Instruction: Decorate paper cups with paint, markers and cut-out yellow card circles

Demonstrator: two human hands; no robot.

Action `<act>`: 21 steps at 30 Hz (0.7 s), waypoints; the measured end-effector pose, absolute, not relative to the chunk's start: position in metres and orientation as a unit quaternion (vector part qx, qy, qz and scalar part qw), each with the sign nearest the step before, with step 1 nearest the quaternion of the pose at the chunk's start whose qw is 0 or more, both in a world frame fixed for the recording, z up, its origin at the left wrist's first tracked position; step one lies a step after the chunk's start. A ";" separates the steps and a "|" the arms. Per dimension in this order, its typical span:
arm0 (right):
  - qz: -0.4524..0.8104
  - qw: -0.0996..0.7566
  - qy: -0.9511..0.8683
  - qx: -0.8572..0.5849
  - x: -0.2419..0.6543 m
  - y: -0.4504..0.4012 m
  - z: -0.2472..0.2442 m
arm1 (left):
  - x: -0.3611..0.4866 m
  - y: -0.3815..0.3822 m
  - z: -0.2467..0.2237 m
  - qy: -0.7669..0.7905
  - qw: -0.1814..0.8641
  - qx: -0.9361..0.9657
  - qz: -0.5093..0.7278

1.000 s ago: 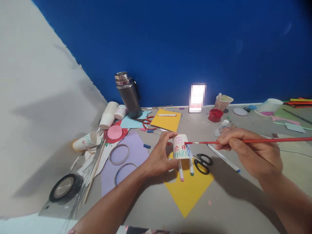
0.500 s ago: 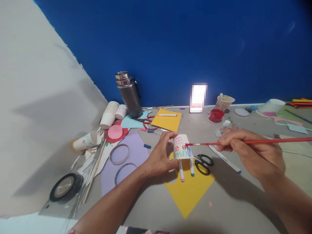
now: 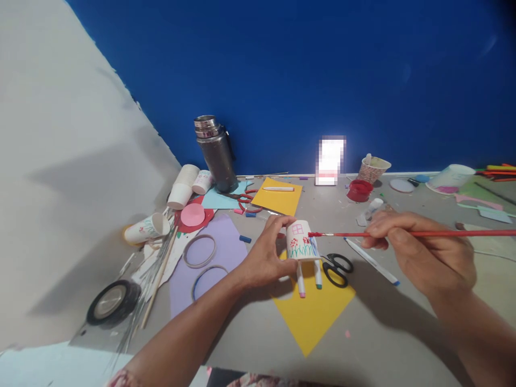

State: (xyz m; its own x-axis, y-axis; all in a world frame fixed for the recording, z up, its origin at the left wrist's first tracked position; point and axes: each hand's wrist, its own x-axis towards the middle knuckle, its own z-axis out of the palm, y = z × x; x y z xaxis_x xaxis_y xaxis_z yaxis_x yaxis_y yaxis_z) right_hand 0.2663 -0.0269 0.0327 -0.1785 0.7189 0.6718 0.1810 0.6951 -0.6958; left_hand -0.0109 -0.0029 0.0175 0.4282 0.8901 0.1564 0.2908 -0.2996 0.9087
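Observation:
My left hand [image 3: 268, 252] is closed around the side of a small white paper cup [image 3: 299, 240], held upside down. The cup bears a pink window, red flowers and green grass, with some blue strokes at its right. My right hand [image 3: 423, 252] pinches a long red paintbrush [image 3: 350, 234]; its red-coated bristles are at the cup's right side, by the flowers. Below the cup lie two markers, one pink-ended [image 3: 301, 282] and one green-ended [image 3: 318, 275], on a yellow paper sheet [image 3: 308, 322]. Black-handled scissors [image 3: 337, 270] rest just right of them.
A pot of red paint [image 3: 360, 190] stands at the back. Left are a steel flask [image 3: 217, 156], stacked paper cups [image 3: 183, 187], purple paper [image 3: 229, 236] with two tape rings, and black tape [image 3: 110, 303]. A blue-tipped marker [image 3: 373, 262] lies near my right hand.
The brush tip has shifted slightly up and right against the cup. The whole view has moved a little; both hands keep their holds.

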 end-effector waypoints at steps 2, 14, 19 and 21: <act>0.245 0.572 -0.707 -0.337 0.265 -0.028 0.033 | -0.010 -0.003 0.018 0.410 0.426 0.728 0.346; 0.231 0.544 -0.734 -0.333 0.258 -0.028 0.036 | -0.009 -0.005 0.018 0.408 0.409 0.744 0.337; 0.238 0.520 -0.755 -0.322 0.257 -0.027 0.040 | -0.009 -0.005 0.017 0.409 0.409 0.743 0.336; 0.233 0.520 -0.758 -0.317 0.258 -0.026 0.041 | -0.009 -0.005 0.017 0.409 0.404 0.745 0.338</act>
